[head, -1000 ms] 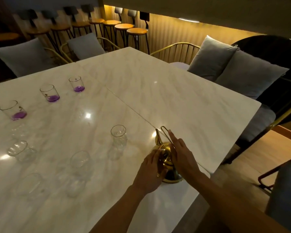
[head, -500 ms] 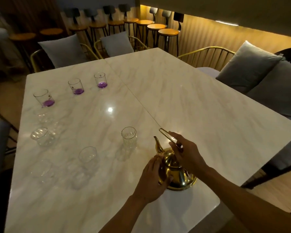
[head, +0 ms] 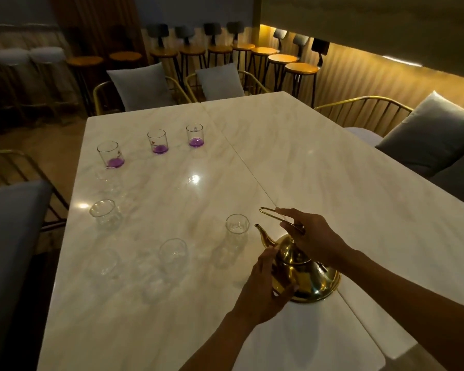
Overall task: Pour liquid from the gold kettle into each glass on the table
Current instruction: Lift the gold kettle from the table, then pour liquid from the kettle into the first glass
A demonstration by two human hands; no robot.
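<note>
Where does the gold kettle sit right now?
In the head view, the gold kettle stands on the near right of the marble table, between both hands, its spout beside the nearest empty glass.

Both forearms bare; no sleeves cover them.

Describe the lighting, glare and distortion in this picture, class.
Head view: dim, warm room lit by a wall strip; bright glare spots on the marble table; reflections on the gold kettle; wide-angle bending of the table edges; clear glasses hard to see.
</note>
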